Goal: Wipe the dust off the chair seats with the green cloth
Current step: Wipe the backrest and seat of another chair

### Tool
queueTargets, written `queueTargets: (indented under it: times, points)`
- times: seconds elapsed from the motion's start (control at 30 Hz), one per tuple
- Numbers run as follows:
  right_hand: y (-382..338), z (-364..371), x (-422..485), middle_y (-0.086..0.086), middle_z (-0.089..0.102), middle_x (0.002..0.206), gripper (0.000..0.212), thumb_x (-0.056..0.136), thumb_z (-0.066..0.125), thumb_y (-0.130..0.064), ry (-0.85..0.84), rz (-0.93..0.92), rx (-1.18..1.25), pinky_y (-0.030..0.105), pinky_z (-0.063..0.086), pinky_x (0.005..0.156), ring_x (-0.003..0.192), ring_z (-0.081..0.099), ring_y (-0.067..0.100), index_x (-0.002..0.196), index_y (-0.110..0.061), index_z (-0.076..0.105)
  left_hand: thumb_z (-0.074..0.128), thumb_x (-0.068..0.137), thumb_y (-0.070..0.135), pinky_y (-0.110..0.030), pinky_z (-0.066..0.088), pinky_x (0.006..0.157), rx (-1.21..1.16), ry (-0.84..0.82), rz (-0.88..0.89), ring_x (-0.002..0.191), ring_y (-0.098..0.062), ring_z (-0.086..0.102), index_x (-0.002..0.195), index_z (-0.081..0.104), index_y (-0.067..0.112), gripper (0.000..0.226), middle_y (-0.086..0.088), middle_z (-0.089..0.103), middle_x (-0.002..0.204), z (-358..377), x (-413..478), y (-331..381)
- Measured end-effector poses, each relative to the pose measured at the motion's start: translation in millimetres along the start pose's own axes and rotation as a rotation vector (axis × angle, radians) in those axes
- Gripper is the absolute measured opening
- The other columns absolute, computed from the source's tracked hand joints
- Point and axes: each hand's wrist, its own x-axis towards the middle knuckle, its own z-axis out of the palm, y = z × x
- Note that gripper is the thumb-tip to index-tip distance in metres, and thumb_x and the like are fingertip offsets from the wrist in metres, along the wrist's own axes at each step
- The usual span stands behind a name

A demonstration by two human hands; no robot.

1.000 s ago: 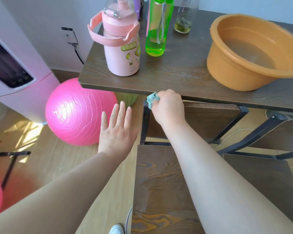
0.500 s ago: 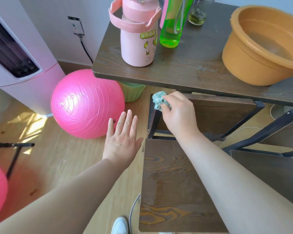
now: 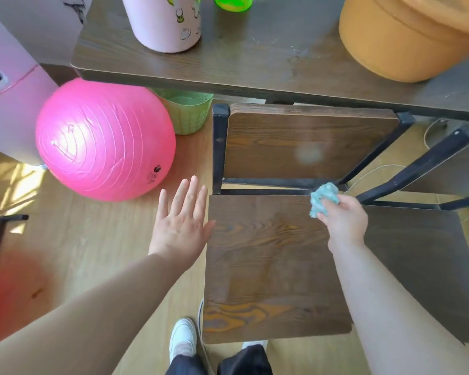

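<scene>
Green cloth [image 3: 324, 197] over chair seat [image 3: 268, 266], rear edge

Pink ball [image 3: 103, 139]; orange basin [image 3: 406, 36] (on table [image 3: 255, 63])

The chair seat [image 3: 268, 266] lies open from above. The chair back [image 3: 309, 142] stands along its far edge, with the desk [image 3: 255, 63] edge hanging over that. A pink ball [image 3: 103, 139] fills the floor [image 3: 79, 239] to the left.
</scene>
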Motion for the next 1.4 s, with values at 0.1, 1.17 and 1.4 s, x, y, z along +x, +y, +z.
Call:
queueTargets:
  times: [0.1,1.17,1.4]
  points:
    - [-19,-15,32,-0.017,0.062,0.087,0.020,0.083,0.072,-0.016,0.102,-0.059,0.043,0.038,0.059,0.084,0.088,0.068,0.013,0.092,-0.032,0.062,0.016,0.100,0.055,-0.054,-0.002,0.122,-0.017,0.006,0.001,0.152,-0.023,-0.014,0.154,-0.010,0.015,0.072,-0.006,-0.012,0.165,0,10,15]
    - [5,151,-67,-0.003,0.068,0.078,0.016,0.081,0.075,-0.029,-0.163,-0.164,0.001,0.031,0.051,0.074,0.077,0.062,0.016,0.075,-0.017,0.066,0.009,0.101,0.055,-0.056,0.001,0.121,-0.020,-0.048,-0.095,0.152,-0.025,-0.016,0.155,-0.010,0.014,0.070,-0.008,-0.013,0.165,18,-40,-28]
    - [12,148,-79,-0.009,0.068,0.086,0.019,0.080,0.074,-0.028,-0.297,-0.159,0.019,0.043,0.058,0.084,0.081,0.071,0.013,0.088,-0.028,0.056,0.005,0.100,0.056,-0.055,-0.003,0.121,-0.026,-0.071,-0.098,0.151,-0.025,-0.020,0.150,-0.019,0.015,0.069,-0.007,-0.018,0.164,19,-50,-24]
